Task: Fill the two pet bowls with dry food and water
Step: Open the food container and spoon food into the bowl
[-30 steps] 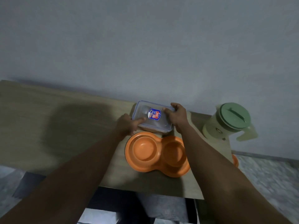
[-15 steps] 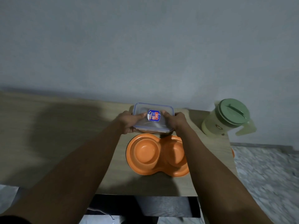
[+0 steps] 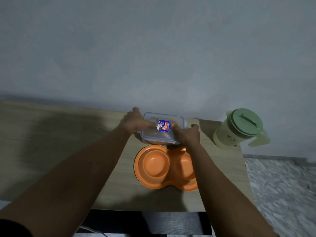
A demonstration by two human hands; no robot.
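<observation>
Orange plastic double pet bowl (image 3: 159, 168) sat empty on counter (image 3: 68, 134), just nearer than both hands. Left hand (image 3: 135, 124) and right hand (image 3: 188, 134) gripped ends of clear lidded plastic container (image 3: 162, 129), thumbs on top. Probably best: keep it level, unclip both ends evenly.

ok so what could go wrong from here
1. Both the left hand and right hand grip the lidded container; if the lid pops free suddenly, contents may scatter past the orange double bowl just nearer the person.
2. The pitcher stands close to the right edge of the table, so a swinging right arm might knock it off.
</observation>
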